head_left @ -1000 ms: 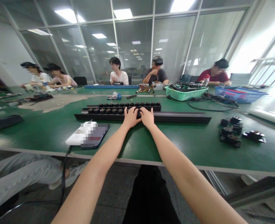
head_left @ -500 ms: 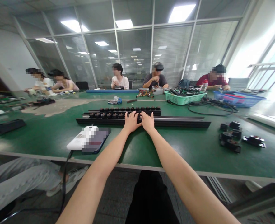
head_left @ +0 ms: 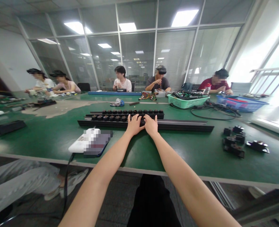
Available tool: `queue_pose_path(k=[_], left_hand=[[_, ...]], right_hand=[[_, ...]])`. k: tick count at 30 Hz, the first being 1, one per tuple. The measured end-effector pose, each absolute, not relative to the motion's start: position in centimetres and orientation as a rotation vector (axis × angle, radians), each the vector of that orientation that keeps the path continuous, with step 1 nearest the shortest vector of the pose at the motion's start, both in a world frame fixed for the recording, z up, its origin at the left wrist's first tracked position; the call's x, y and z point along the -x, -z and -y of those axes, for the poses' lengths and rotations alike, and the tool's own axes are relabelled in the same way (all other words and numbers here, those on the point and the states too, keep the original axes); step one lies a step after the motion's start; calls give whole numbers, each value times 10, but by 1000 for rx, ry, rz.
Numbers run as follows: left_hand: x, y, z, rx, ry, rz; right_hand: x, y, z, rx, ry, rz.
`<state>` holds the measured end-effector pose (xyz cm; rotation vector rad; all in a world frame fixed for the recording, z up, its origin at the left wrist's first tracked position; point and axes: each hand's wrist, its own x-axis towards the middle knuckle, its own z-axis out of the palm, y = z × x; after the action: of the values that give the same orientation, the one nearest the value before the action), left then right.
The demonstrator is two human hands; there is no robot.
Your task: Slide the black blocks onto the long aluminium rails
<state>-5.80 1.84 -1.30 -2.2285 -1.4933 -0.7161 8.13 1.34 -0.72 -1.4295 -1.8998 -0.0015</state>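
A long black rail (head_left: 182, 125) lies across the green table, with several round black parts (head_left: 106, 118) lined up on its left half. Behind it, a shorter rail bears another row of black parts (head_left: 151, 111). My left hand (head_left: 134, 125) and my right hand (head_left: 151, 124) are side by side at the middle of the front rail, thumbs close together. Both hands are bent over the rail around something at the end of the front row; the fingers hide what they hold.
A white device (head_left: 79, 143) and a dark phone (head_left: 98, 143) lie front left. Loose black parts (head_left: 234, 142) are at right. Behind stand a green basket (head_left: 188, 101) and a blue basket (head_left: 253, 105). A black block (head_left: 8, 127) lies left. Several people sit across the table.
The view has shifted very slightly. Both hands remain at the same spot on the rail, with no clear change in their grip.
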Motion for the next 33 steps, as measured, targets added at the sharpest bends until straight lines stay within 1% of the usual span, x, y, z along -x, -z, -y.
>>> queue_pose_path(k=[33], left_hand=[[57,10,-15,2230,722,1504]], right_hand=[[-85,2,-8,1519,-40,1752]])
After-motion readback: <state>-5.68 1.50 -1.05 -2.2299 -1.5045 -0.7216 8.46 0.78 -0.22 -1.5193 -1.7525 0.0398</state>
